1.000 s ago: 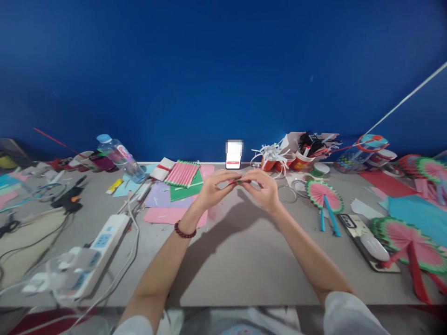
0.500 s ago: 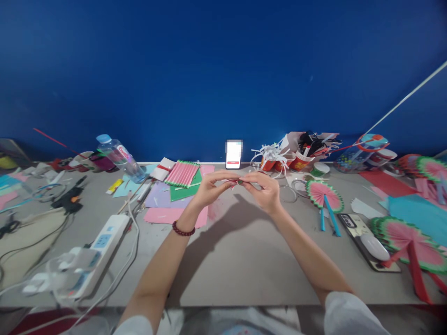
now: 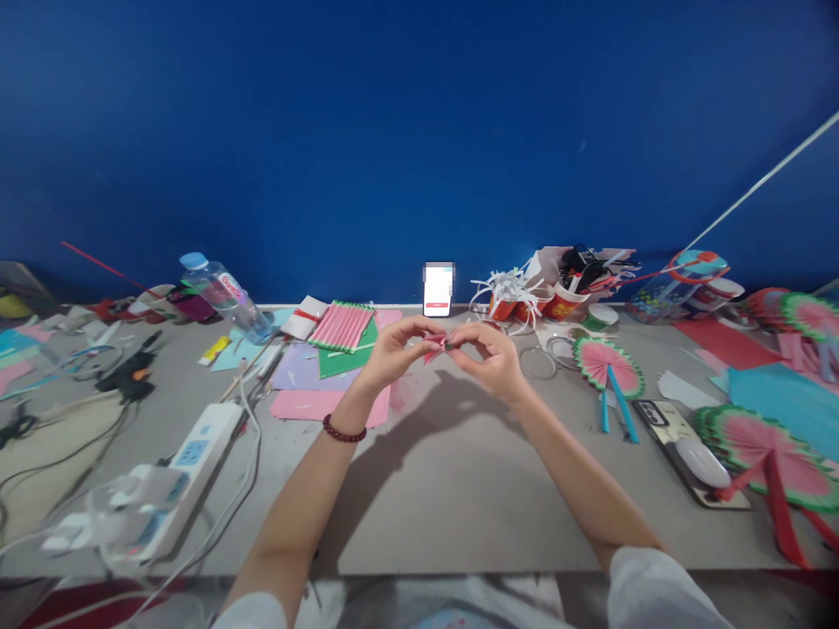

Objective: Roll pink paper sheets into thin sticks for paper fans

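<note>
Between my hands, above the table, is a small folded piece of pink paper [image 3: 433, 349] with a dark green end. My left hand [image 3: 396, 353] pinches its pink part between thumb and fingers. At the green end, my right hand [image 3: 493, 356] is closed, with thumb and fingertips together. Fingers cover much of the paper, so its full shape is hidden. Left of my hands, a pleated pink sheet with green edges [image 3: 343, 326] lies on a green sheet [image 3: 350, 360]. To the right is a pink and green paper fan [image 3: 599, 360] with blue sticks.
A lit phone [image 3: 438, 290] leans against the blue wall. Red cups [image 3: 565, 302] hold pens and paper strips. On the left are a bottle [image 3: 229, 293], a glue gun [image 3: 131, 371] and a power strip [image 3: 197, 463]. Another fan [image 3: 770, 450] and a second phone [image 3: 662, 437] lie at right.
My fingers have shifted around the folded paper, and more of its pink part shows below my left fingertips. My right hand has moved slightly left and down.
</note>
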`<control>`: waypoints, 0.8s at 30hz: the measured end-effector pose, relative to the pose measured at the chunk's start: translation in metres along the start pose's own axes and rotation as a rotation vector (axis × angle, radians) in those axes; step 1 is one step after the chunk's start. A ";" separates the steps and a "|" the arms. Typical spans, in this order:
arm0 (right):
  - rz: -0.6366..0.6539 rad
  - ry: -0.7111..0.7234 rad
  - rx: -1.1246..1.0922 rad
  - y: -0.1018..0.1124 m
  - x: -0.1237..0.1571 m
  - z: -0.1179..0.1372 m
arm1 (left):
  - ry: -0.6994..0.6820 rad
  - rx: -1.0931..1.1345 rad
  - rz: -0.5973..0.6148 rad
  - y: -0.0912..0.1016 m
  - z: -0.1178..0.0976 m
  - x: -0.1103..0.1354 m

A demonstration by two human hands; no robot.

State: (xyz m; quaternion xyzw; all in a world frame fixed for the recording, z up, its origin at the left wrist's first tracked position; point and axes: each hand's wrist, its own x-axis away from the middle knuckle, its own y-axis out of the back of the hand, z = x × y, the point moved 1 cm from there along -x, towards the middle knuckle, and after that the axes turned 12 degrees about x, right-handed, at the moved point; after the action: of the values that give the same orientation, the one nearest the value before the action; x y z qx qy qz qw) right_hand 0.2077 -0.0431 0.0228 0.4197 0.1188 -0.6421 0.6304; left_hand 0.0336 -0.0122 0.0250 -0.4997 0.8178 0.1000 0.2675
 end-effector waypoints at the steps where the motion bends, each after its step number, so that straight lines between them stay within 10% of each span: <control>1: 0.022 -0.018 -0.032 0.000 0.000 -0.001 | 0.007 0.023 -0.006 0.000 0.001 0.000; 10: -0.049 -0.106 -0.069 0.000 -0.001 -0.004 | -0.300 -0.466 -0.303 -0.014 -0.010 0.007; 24: -0.140 0.025 0.067 0.007 -0.005 -0.005 | -0.438 -0.556 -0.199 -0.032 -0.009 0.010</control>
State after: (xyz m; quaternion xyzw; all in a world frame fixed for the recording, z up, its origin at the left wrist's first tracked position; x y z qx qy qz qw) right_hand 0.2154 -0.0377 0.0260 0.4391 0.1342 -0.6831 0.5680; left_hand 0.0547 -0.0395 0.0303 -0.5971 0.6301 0.3966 0.2985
